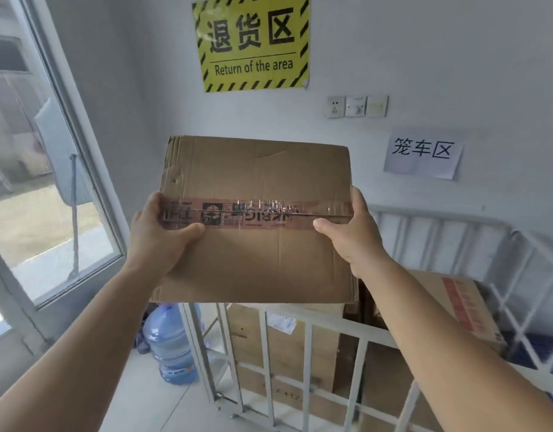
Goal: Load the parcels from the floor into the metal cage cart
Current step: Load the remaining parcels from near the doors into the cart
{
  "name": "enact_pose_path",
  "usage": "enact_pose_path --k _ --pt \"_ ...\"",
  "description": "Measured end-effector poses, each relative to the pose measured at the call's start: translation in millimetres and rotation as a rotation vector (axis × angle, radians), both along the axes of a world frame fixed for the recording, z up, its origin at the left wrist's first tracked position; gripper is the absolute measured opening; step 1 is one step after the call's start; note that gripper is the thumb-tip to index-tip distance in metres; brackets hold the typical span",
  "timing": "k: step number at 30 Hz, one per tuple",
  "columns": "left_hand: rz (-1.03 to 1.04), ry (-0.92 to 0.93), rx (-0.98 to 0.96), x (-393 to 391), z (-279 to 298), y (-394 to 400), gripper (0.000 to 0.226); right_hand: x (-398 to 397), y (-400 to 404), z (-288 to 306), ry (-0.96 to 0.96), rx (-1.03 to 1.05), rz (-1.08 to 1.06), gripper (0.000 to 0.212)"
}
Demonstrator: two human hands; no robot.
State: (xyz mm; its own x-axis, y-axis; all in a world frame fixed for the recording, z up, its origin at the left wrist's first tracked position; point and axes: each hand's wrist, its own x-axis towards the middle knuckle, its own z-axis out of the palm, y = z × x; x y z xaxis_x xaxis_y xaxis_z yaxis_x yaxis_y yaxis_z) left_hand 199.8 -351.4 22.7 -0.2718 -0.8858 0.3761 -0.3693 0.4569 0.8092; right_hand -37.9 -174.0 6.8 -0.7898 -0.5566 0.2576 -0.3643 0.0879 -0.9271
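A taped cardboard parcel [256,219] filled the centre of the frame, held up in the air above the white metal cage cart [303,363] at lower right. The left hand [158,232] gripped its left edge and the right hand [351,235] its right edge, each thumb lying on the facing panel along the strip of printed tape [256,213], the fingers hidden behind the box. Inside the cart several cardboard boxes [287,347] were already stacked, one with red tape [456,304] at the right. A blue water jug [172,347] stood on the floor just left of the cart. The step in hand appeared to be carrying the parcel over the cart's rail; the next move would call for lowering it onto the stacked boxes and letting go.
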Motion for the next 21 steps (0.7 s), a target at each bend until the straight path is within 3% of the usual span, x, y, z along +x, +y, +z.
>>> enact_pose_path --k 8,16,21 --pt "-0.108 -0.02 0.004 -158.7 -13.7 52.6 0.073 -128.6 82.4 -6.1 -0.011 0.012 -0.128 0.085" --pt "-0.266 -0.036 0.068 -277.7 -42.3 84.7 0.051 -218.2 138.7 -30.9 -0.074 0.043 -0.254 0.083" --pt "-0.365 -0.06 0.148 -348.6 -67.5 90.0 0.071 -264.3 159.9 -55.0 -0.13 0.077 -0.335 0.074"
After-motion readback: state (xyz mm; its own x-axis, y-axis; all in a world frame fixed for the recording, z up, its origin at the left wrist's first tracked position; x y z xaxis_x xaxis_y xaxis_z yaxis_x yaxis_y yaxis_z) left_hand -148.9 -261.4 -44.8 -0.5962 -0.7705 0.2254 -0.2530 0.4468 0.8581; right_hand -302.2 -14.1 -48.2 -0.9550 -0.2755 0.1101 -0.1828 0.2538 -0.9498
